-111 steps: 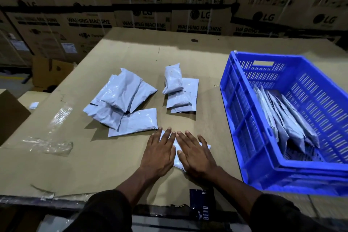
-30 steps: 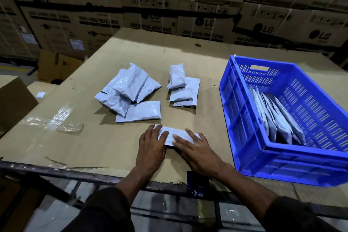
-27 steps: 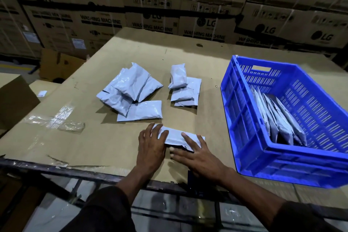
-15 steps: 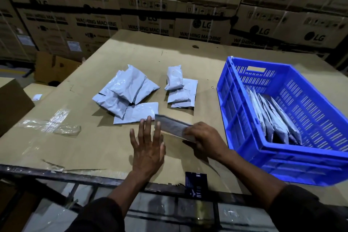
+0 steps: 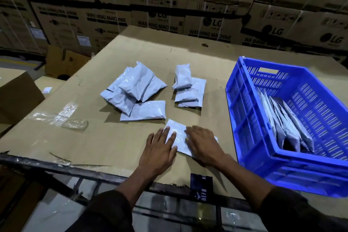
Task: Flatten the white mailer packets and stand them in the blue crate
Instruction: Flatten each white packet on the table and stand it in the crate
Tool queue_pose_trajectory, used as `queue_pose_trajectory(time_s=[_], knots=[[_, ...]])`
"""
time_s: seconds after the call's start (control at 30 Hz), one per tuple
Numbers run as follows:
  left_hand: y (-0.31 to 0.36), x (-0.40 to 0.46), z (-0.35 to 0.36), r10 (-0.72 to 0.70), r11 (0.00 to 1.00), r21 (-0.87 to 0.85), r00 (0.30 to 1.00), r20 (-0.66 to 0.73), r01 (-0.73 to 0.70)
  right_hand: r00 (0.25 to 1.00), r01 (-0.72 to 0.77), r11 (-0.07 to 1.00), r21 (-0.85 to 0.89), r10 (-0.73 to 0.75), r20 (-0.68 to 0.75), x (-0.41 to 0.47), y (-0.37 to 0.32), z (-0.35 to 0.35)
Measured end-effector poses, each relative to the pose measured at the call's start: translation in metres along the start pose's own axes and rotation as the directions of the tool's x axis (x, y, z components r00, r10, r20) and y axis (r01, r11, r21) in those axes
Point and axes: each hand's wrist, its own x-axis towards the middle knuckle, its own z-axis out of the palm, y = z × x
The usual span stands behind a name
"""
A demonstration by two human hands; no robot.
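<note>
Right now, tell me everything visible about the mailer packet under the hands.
The mailer packet is a white, glossy plastic pouch, roughly rectangular, lying flat and slightly skewed on the cardboard sheet near its front edge, left of the blue crate. The left hand presses its left end with straight fingers; the right hand lies over its right part. Its middle and far corner show.

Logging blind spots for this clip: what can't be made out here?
- Head view: middle of the packet being pressed, covered by the left hand and right hand.
- Count of packets in the crate: they overlap, and the near wall hides their bottoms.
- Crate's right side: cut off by the frame edge.
- Box labels: too small to read.
</note>
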Motion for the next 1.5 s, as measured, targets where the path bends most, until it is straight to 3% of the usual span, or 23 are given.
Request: queue_pose_trajectory(time_s=[0.1, 0.3, 0.5, 0.77, 0.93, 1.3, 1.5], knots=[[0.001, -0.002, -0.002, -0.008, 1.000, 0.024, 1.000, -0.025, 0.009, 0.985, -0.047, 0.999, -0.020, 0.050, 0.165, -0.013, -0.005, 0.025], [0.000, 0.017, -0.007, 0.155, 0.984, 0.098, 0.988, -0.028, -0.151, 0.995, -0.067, 0.993, -0.096, 0.073, 0.063, -0.014, -0.005, 0.039], [0.001, 0.046, -0.002, 0.107, 0.994, -0.028, 0.988, 0.115, -0.104, 0.998, -0.055, 0.996, -0.076, 0.057, 0.030, -0.016, -0.004, 0.044], [0.003, 0.045, 0.007, 0.098, 0.995, 0.003, 0.994, 0.037, -0.098, 0.997, -0.070, 0.993, 0.100, 0.073, -0.028, -0.017, 0.006, 0.042], [0.003, 0.044, 0.009, 0.088, 0.996, -0.036, 0.996, 0.030, -0.087, 0.997, -0.067, 0.998, 0.015, 0.067, -0.042, -0.020, 0.012, 0.043], [0.004, 0.044, 0.013, 0.048, 0.997, -0.066, 0.995, 0.085, -0.043, 0.996, -0.089, 0.995, 0.042, 0.088, 0.017, -0.022, 0.011, 0.042], [0.004, 0.043, 0.010, -0.003, 0.996, -0.085, 0.995, 0.100, 0.012, 0.985, -0.161, 0.987, -0.026, 0.162, 0.056, -0.024, 0.009, 0.043]])
